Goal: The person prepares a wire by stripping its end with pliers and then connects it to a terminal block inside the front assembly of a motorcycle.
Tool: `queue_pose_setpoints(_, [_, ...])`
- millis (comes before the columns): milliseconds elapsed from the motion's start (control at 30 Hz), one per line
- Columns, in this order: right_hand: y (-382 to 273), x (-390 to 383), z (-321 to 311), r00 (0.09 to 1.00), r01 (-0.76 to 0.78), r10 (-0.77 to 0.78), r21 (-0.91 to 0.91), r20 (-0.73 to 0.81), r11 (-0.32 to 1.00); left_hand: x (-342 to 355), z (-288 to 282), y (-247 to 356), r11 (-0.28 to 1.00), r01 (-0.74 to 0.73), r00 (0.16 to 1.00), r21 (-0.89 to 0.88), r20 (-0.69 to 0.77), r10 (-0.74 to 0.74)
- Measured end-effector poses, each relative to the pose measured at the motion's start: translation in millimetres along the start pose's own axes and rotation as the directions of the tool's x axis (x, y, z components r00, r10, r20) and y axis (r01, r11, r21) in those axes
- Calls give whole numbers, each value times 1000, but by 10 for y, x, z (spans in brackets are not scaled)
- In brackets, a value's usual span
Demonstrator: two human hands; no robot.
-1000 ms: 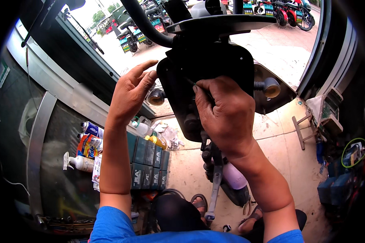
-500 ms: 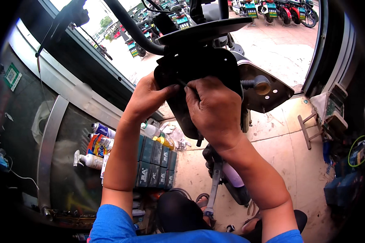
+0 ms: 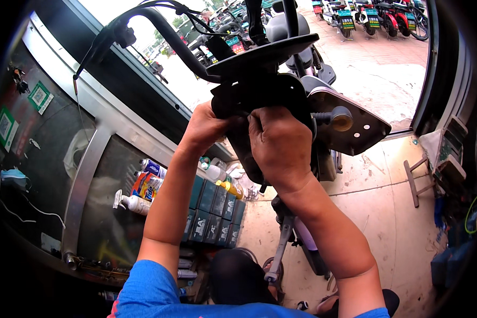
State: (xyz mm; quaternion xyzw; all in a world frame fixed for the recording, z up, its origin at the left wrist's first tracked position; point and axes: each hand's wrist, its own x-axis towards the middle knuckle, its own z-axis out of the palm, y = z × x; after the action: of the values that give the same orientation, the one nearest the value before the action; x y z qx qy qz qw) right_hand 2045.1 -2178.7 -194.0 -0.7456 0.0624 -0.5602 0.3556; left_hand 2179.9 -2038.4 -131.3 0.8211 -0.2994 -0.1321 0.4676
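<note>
The front of an electric scooter stands upright before me, its black plastic panel between my arms. My left hand grips the panel's left edge, thumb in front and the other fingers hidden behind it. Close beside that thumb, my right hand is closed in a pinch at the panel's upper part. What lies between its fingertips is too dark and small to make out. Above both hands sits a flat black plate, with the black handlebar bending up to the left.
A grey metal plate with holes juts out on the right. Stacked dark battery boxes, bottles and a spray bottle stand along the left glass wall. A small wooden stool is at right. Parked scooters line the pavement outside.
The view has shifted, so the scene sits slightly lower and further right. My right hand has moved a little against the panel, its fingertips drawn closer to my left thumb.
</note>
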Motion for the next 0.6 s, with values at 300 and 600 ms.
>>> queue_pose_setpoints(300, [-104, 28, -194, 998, 66, -65, 81, -20, 994, -69, 127, -27, 995, -93, 992, -40, -92, 89])
queue_pose_setpoints(600, [-61, -168, -220, 996, 79, -82, 77, 35, 994, -167, 67, 27, 977, -141, 990, -160, -19, 139])
